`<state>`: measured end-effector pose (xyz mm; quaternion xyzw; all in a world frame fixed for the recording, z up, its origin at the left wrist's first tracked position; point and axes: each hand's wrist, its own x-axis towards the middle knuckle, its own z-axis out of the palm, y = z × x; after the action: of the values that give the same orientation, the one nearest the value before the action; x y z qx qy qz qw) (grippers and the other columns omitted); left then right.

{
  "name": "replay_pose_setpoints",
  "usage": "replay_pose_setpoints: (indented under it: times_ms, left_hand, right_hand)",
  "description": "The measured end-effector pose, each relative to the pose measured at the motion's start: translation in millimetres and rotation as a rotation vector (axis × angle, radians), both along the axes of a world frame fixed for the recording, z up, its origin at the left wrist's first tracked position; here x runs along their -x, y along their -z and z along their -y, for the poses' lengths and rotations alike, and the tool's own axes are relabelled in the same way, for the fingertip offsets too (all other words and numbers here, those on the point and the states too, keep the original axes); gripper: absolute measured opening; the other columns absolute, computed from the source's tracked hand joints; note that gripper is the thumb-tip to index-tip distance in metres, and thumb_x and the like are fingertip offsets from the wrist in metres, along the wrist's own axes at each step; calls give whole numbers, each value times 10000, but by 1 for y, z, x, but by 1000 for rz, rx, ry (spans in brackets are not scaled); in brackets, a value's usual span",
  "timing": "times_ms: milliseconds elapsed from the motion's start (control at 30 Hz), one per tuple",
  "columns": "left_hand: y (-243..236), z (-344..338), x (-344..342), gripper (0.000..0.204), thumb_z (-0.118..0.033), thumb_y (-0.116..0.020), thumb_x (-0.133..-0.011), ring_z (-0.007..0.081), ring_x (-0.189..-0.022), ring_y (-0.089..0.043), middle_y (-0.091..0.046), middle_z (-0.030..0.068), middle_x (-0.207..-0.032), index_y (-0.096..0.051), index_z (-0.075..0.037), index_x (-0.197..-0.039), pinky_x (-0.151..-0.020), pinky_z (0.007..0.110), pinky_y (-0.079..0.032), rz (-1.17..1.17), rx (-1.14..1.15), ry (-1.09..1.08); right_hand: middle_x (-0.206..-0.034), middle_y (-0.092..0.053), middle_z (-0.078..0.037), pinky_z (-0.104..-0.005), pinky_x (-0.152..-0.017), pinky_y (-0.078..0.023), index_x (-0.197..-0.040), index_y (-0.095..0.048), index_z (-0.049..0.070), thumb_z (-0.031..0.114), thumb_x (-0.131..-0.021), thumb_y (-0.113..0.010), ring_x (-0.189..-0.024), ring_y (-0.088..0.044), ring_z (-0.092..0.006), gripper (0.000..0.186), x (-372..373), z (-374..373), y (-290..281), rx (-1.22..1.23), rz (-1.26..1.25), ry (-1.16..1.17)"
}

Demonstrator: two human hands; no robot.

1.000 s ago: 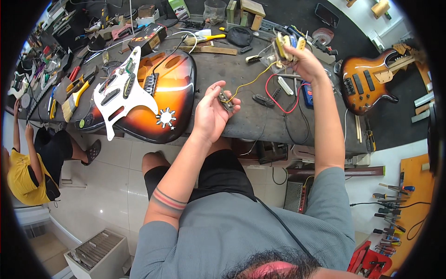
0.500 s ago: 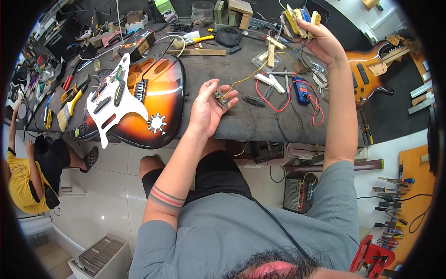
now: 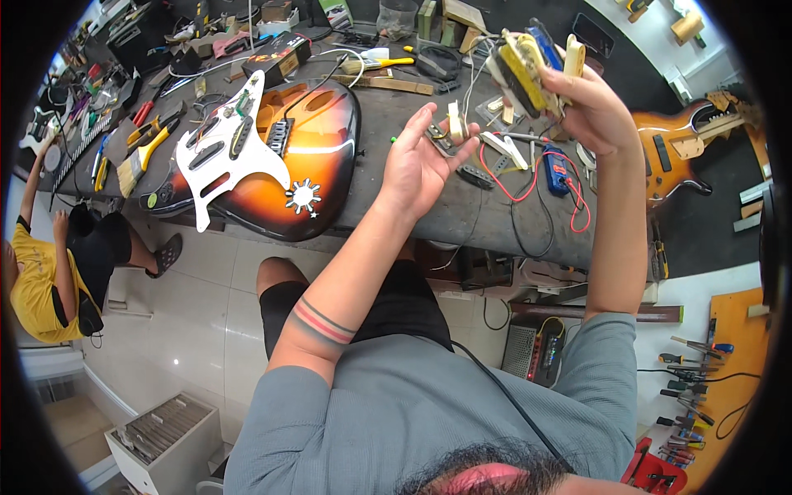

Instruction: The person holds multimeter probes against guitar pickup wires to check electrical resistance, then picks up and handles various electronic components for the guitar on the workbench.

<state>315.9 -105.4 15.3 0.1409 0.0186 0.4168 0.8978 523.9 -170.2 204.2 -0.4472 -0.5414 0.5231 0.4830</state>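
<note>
My left hand (image 3: 425, 161) is palm up above the bench, its fingers curled around a small metal-and-dark guitar pickup (image 3: 443, 140). Just above those fingers is a cream and yellow coil piece (image 3: 455, 121); whether the hand grips it too I cannot make out. Higher and to the right, my right hand (image 3: 601, 103) clutches a bunch of guitar pickups (image 3: 521, 76) in yellow, cream, black and blue. A thin pale wire trails from the bunch toward the left hand. Some of the bunch lies hidden behind the fingers.
To the left lies a sunburst guitar body (image 3: 330, 157) with a white pickguard (image 3: 235, 148) on it. A blue multimeter (image 3: 558, 173) with red leads sits right of centre, near a black pickup (image 3: 474, 176). Another guitar (image 3: 672, 157) rests at right. A person in yellow (image 3: 45, 280) is at far left.
My right hand has come down and nearer with the pickup bunch. My left hand has moved right and up, and the cream and yellow coil piece now shows at its fingers. The view has shifted.
</note>
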Motion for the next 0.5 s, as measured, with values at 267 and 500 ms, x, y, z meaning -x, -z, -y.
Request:
replay_pose_setpoints:
  times_ms: [267, 500]
  left_hand:
    - [16, 11, 32, 476, -43, -628, -1075, 386, -1341, -626, -579, 255, -1415, -383, -88, -1481, -1159, 489, -557, -16, -38, -45]
    - [28, 24, 47, 477, -43, -636, -1071, 346, -1359, -622, -579, 162, -1463, -448, -132, -1501, -1160, 549, -552, -59, -55, -90]
  right_hand:
    - [-1276, -726, -148, -355, -1008, -584, -1390, -624, -85, 198, -992, -785, -1144, -724, -196, 514, 15, 9, 27, 71, 32, -15]
    - [-1287, -725, -159, -387, -1010, -611, -1395, -610, -81, 182, -1009, -766, -1142, -742, -211, 493, 8, 9, 46, 111, -47, 19]
